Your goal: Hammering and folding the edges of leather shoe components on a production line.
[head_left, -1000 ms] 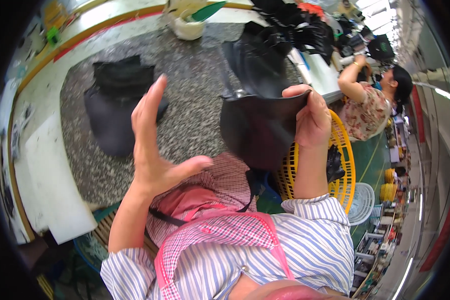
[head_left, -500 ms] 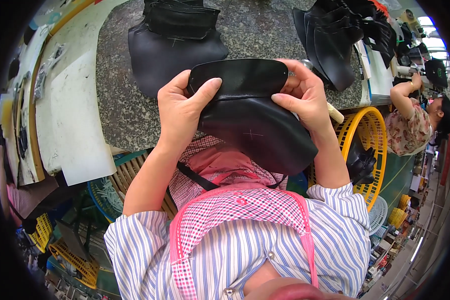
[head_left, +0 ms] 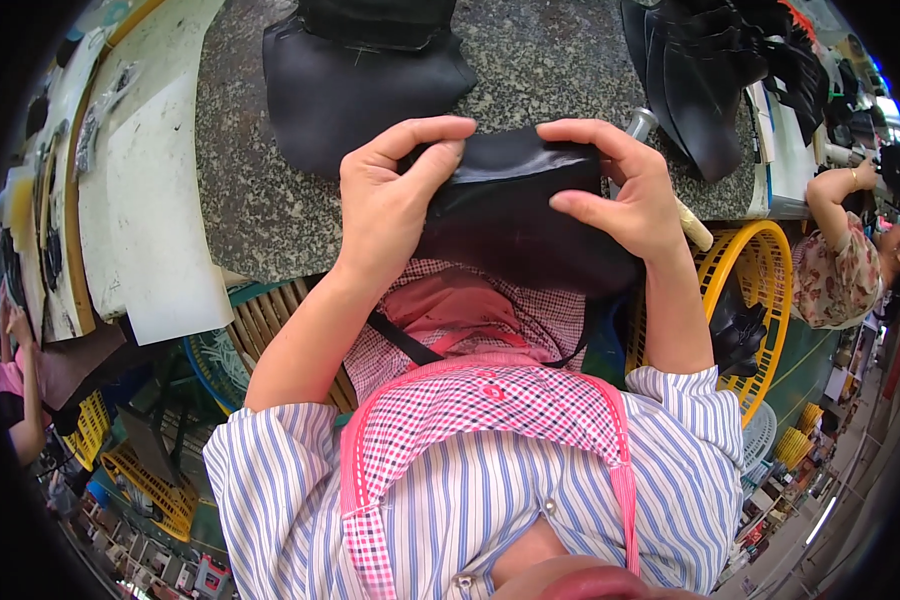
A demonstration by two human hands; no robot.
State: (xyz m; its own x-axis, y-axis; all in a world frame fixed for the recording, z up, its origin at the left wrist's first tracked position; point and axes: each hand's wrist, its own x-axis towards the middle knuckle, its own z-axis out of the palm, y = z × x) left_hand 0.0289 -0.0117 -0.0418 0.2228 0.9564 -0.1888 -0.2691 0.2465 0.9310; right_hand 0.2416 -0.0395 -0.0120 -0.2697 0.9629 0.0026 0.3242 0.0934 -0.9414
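Between my hands is a black leather piece (head_left: 530, 225), raised in front of the apron at the bench's near edge. Its upper part is folded over and shines along the bend. My left hand (head_left: 395, 185) pinches the left end between thumb and fingers. My right hand (head_left: 620, 185) grips the right end, fingers over the top and thumb on the near face. Beyond my left hand, a larger flat black leather piece (head_left: 360, 100) lies on the speckled stone slab (head_left: 240, 190), with more black pieces stacked on its far part.
Overlapping black leather pieces (head_left: 700, 120) lie at the slab's far right. A hammer (head_left: 692, 225) with a pale handle is partly behind my right hand. A yellow plastic basket (head_left: 775, 270) holding black pieces stands at right. White sheeting (head_left: 160, 220) covers the left side. A co-worker (head_left: 840, 260) is at far right.
The leather's upper flap, flat and upright before, is now bent over at the top. My right fingers have come over its top edge, and both hands have shifted slightly right.
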